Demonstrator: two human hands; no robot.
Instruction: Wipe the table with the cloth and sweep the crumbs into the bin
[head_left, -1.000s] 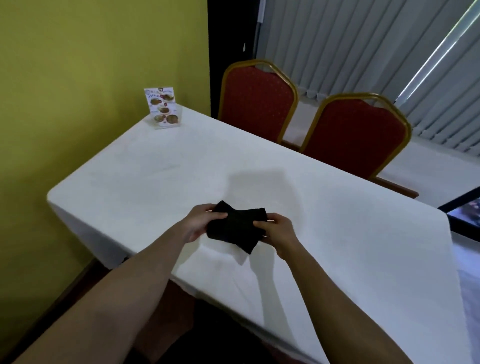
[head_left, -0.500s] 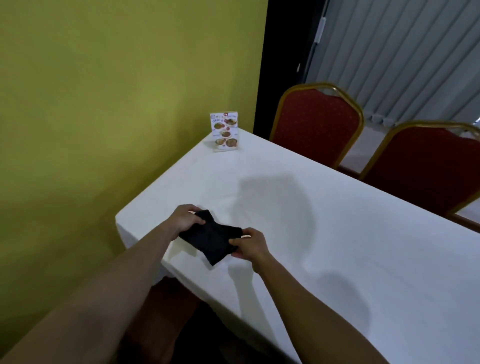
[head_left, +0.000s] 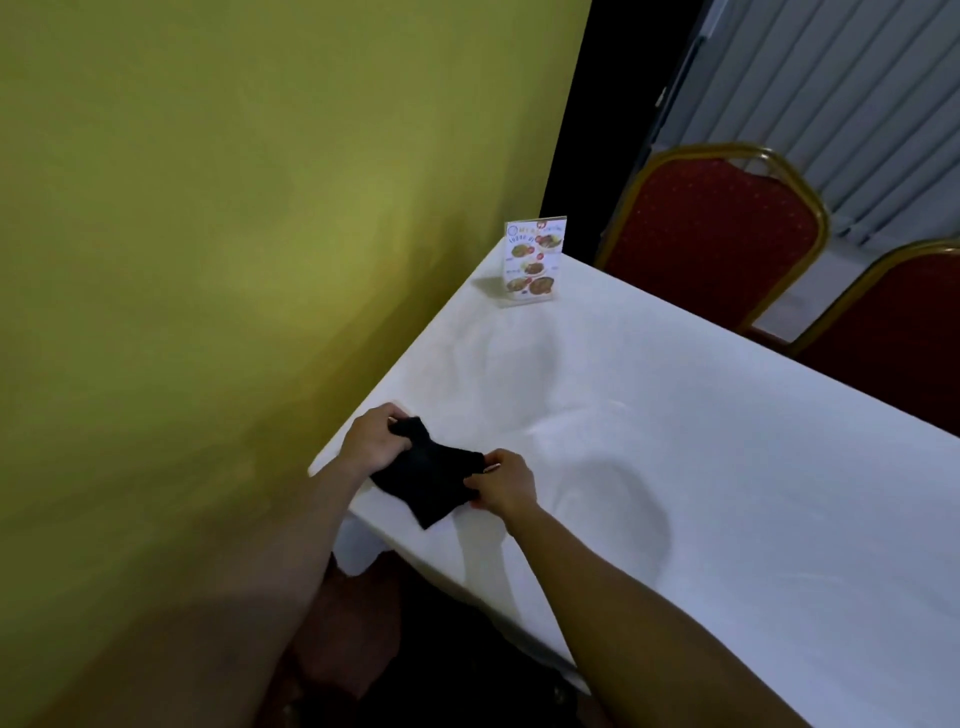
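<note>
A folded black cloth (head_left: 426, 475) is held between both hands just above the near left corner of the table (head_left: 675, 441), which is covered in a white tablecloth. My left hand (head_left: 375, 439) grips the cloth's left end, close to the table's left edge. My right hand (head_left: 503, 483) pinches the cloth's right end. One corner of the cloth hangs down toward the near edge. No crumbs show on the tablecloth and no bin is in view.
A small standing menu card (head_left: 534, 262) sits at the far left corner of the table. Two red chairs with gold frames (head_left: 714, 236) (head_left: 893, 338) stand behind the far side. A yellow-green wall (head_left: 234, 234) runs close along the left.
My view has swung left toward the wall. Both hands, still holding the cloth, now sit nearer the table's left corner than before.
</note>
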